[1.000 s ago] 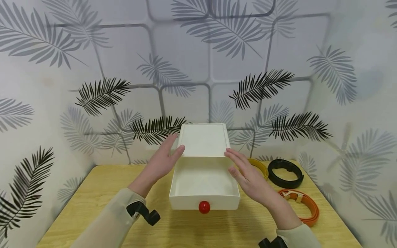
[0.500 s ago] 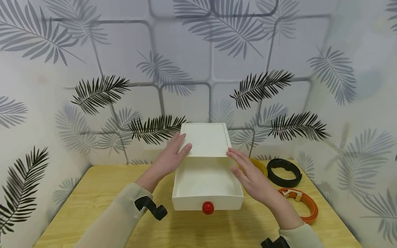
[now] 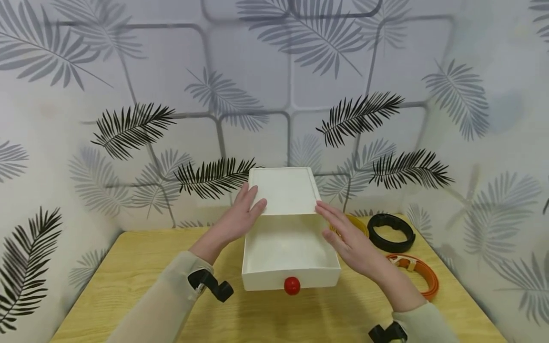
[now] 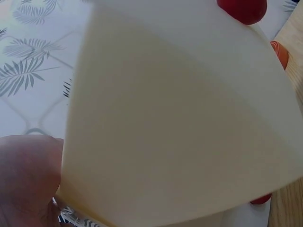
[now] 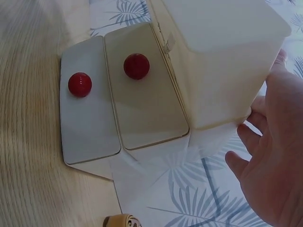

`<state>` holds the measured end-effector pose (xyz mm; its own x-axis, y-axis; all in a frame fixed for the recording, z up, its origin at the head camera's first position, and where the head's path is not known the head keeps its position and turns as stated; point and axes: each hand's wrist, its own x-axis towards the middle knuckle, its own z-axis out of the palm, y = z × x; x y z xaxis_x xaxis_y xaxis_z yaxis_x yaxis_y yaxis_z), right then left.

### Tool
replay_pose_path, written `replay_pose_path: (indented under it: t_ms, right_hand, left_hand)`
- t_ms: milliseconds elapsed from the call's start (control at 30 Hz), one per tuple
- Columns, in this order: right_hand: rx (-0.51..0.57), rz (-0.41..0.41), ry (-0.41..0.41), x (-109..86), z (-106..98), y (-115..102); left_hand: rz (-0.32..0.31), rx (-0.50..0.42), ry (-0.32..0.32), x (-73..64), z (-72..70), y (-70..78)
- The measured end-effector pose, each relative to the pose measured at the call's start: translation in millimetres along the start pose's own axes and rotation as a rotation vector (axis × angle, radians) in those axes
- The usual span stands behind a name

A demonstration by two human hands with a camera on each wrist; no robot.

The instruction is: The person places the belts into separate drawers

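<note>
A white drawer cabinet (image 3: pixel 284 191) stands on the table with its top drawer (image 3: pixel 268 280) pulled out; a red round knob (image 3: pixel 292 286) sits on the drawer front. The part of the drawer's inside that shows holds nothing. My left hand (image 3: pixel 231 221) rests with extended fingers at the cabinet's upper left edge. Opposite it, my right hand (image 3: pixel 353 243) touches the upper right edge with its fingertips, thumb apart. In the right wrist view, two lower drawers (image 5: pixel 156 111) with red knobs are closed. The drawer side (image 4: pixel 175 123) fills most of the left wrist view.
To the right of the cabinet lie a coiled yellow belt (image 3: pixel 360 224), a coiled black belt (image 3: pixel 391 247) and a coiled orange belt (image 3: pixel 432 281) with a gold buckle. Behind the wooden table (image 3: pixel 141 267) rises a wall (image 3: pixel 253 62) with a leaf pattern.
My left hand has shifted right, its fingers now over the cabinet's upper left edge. My right hand stays at the right edge. The pulled-out drawer appears slightly farther right in the view.
</note>
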<state>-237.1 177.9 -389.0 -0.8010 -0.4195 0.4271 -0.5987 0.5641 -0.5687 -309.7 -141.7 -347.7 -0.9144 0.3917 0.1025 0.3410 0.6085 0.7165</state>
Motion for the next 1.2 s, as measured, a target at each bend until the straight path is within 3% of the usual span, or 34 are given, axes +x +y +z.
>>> replay_pose_path:
  t_ms: [400, 733, 833, 1200]
  right_hand:
    - [-0.053, 0.062, -0.007, -16.3, -6, 6]
    - [-0.075, 0.218, -0.044, -34.8, -16, 17]
    - [-0.105, 0.253, -0.050, -42.5, -23, 22]
    - [-0.264, 0.267, -0.041, -66.1, -48, 50]
  left_hand:
    - [0.007, 0.015, 0.033, -3.5, -0.4, -10.1]
    - [0.011, 0.030, 0.040, -5.7, 0.1, -16.2]
    - [0.017, 0.039, 0.039, -4.9, 0.8, -15.4]
    - [0.034, 0.045, 0.024, 1.4, 0.4, -5.0]
